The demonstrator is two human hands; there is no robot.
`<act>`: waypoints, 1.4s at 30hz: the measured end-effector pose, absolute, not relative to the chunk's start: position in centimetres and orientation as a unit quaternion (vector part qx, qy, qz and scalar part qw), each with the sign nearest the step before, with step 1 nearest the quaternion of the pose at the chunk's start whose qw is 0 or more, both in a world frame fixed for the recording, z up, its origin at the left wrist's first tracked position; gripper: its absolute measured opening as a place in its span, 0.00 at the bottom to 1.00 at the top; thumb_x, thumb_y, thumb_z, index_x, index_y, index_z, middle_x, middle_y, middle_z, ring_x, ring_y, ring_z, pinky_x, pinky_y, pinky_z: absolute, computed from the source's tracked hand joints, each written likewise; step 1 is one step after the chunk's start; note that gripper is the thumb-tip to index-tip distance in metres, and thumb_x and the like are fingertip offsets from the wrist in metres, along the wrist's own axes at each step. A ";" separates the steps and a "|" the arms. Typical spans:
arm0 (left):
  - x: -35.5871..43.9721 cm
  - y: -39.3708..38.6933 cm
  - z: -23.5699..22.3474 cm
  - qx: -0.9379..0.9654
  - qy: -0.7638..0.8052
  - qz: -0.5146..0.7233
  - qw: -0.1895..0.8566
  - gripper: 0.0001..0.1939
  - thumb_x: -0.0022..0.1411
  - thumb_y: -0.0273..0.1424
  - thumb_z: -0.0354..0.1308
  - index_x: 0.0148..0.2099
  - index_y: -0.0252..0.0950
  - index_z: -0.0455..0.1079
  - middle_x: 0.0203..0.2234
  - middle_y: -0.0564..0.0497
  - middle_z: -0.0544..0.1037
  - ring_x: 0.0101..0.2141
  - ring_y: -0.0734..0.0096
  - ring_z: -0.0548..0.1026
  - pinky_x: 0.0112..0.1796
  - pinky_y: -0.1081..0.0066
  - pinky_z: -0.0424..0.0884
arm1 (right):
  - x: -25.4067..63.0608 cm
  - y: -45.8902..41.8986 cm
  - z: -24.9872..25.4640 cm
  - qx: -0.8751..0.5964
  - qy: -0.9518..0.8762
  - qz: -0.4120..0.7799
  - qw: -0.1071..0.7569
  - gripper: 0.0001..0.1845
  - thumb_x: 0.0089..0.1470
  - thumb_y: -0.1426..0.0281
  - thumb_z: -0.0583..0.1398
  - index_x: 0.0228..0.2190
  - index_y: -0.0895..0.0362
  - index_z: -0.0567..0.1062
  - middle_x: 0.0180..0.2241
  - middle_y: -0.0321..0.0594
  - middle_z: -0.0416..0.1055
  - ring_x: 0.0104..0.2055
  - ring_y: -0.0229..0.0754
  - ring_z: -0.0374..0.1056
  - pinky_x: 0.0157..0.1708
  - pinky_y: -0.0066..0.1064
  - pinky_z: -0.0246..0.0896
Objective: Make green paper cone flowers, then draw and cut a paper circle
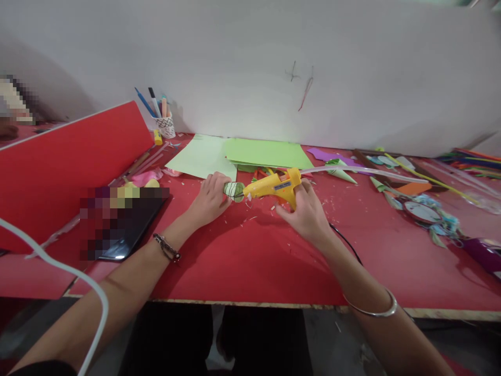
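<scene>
My left hand (214,196) is closed around a small green and white roll with dark lines (234,191), its round end facing right. In my right hand (307,211) is a yellow glue gun (274,185), gripped by its handle. The gun's nozzle points left and meets the end of the roll, or sits just in front of it; I cannot tell which. A long clear glue stick (364,169) sticks out of the gun's back toward the right. Both hands are over the red tabletop (250,261), where small scraps lie scattered.
Green paper sheets (270,153) lie against the wall behind my hands. A patterned cup of pens (165,126) stands back left, near a red board (74,167) and a dark phone (135,230). Rightward are paper cones (340,171), a round decorated piece (421,212) and a purple object (483,256).
</scene>
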State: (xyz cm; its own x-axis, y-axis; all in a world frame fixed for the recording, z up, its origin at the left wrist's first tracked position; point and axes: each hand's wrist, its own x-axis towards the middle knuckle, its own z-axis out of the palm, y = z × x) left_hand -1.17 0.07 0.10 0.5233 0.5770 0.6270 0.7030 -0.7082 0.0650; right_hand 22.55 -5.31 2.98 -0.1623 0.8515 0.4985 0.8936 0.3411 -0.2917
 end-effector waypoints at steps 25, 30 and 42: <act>-1.2 0.3 0.1 -0.869 -0.367 -0.330 0.032 0.12 0.53 0.23 0.49 0.38 0.37 0.50 0.34 0.47 0.62 0.36 0.67 0.63 0.35 0.67 0.60 | 22.3 -5.4 3.1 -0.586 -0.764 -0.031 0.268 0.19 0.48 0.69 0.50 0.44 0.59 0.59 0.38 0.48 0.57 0.34 0.45 0.61 0.27 0.35 0.60; -1.1 0.4 0.1 -0.868 -0.366 -0.335 0.015 0.10 0.53 0.24 0.47 0.37 0.37 0.50 0.34 0.47 0.64 0.35 0.68 0.65 0.35 0.67 0.61 | 22.4 -5.4 3.1 -0.589 -0.751 -0.058 0.293 0.28 0.47 0.59 0.55 0.48 0.58 0.56 0.40 0.48 0.57 0.37 0.46 0.61 0.28 0.36 0.62; -1.5 0.4 0.2 -0.860 -0.401 -0.306 0.077 0.11 0.54 0.25 0.46 0.41 0.36 0.52 0.26 0.51 0.69 0.26 0.72 0.68 0.28 0.72 0.63 | 22.5 -5.4 3.1 -0.585 -0.750 -0.083 0.298 0.27 0.48 0.61 0.54 0.48 0.57 0.58 0.39 0.47 0.57 0.34 0.45 0.62 0.23 0.33 0.61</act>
